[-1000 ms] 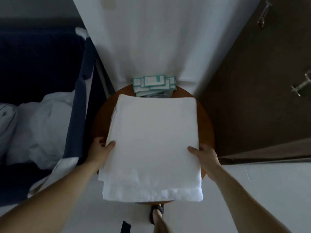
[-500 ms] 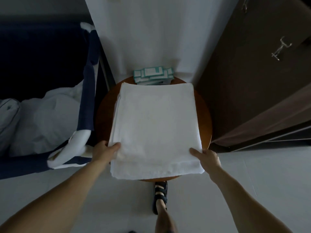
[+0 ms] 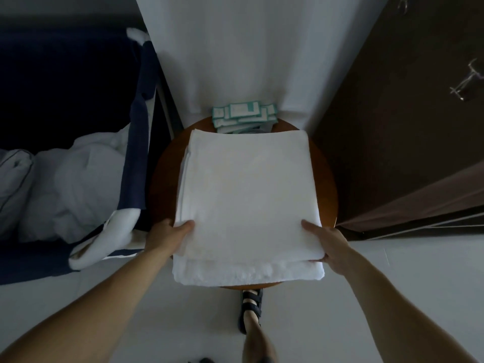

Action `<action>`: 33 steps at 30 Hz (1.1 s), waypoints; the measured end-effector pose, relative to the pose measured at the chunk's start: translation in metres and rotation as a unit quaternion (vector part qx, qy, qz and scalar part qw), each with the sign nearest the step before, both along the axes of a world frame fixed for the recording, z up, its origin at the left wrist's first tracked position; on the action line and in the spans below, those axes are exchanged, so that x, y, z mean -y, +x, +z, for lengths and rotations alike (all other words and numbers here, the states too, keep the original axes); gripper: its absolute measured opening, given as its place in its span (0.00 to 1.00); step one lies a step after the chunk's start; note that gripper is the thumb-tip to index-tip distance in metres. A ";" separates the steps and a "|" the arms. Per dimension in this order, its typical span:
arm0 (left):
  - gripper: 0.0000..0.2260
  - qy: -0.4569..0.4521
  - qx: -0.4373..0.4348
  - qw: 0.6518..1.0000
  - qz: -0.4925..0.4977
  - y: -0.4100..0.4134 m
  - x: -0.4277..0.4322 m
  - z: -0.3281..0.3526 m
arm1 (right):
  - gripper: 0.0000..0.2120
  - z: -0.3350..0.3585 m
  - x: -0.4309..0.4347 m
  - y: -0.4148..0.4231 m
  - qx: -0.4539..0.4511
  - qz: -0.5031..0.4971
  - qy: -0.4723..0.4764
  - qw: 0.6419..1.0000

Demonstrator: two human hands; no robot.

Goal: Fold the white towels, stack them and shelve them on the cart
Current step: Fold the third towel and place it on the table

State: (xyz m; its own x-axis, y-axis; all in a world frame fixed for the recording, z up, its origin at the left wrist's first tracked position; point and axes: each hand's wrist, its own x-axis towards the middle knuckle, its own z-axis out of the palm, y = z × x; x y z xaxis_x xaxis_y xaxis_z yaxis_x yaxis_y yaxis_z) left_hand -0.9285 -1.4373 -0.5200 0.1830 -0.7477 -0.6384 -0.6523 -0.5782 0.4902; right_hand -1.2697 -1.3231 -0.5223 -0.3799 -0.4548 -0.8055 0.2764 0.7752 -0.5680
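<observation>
A stack of folded white towels (image 3: 248,200) lies on a round brown wooden table (image 3: 326,184), its near edge hanging over the table's front. My left hand (image 3: 167,237) grips the stack's near left corner, thumb on top and fingers hidden under the cloth. At the near right corner my right hand (image 3: 327,242) holds the stack the same way, thumb on top and fingertips between the layers. No cart is in view.
Several teal-and-white packets (image 3: 243,117) sit at the table's far edge against a white wall. A dark blue laundry bag (image 3: 136,163) with white linen (image 3: 68,189) stands to the left. A dark brown cabinet (image 3: 398,127) stands to the right. My sandalled foot (image 3: 250,307) is under the table's front.
The stack has slid back toward me, overhanging the table's front more than half a second ago. Both hands stay at its near corners.
</observation>
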 end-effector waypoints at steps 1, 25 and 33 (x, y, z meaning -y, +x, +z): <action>0.22 -0.018 -0.001 1.000 -0.001 -0.002 -0.002 0.000 | 0.22 -0.001 0.005 -0.001 0.002 -0.006 -0.003 1.000; 0.16 -0.041 -0.230 0.971 0.048 -0.028 0.049 0.096 | 0.19 0.091 0.075 -0.002 -0.227 0.139 -0.173 0.948; 0.11 -0.092 -0.245 0.962 0.080 -0.008 -0.003 0.087 | 0.16 0.099 0.036 -0.003 -0.226 0.092 -0.177 0.953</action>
State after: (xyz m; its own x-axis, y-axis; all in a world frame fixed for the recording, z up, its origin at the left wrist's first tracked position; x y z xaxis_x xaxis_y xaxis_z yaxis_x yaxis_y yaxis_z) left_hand -0.9363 -1.4344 -0.4326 0.0158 -0.8437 -0.5366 -0.2272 -0.5256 0.8198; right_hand -1.2731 -1.3588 -0.4237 -0.5396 -0.7604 -0.3613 -0.1812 0.5240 -0.8322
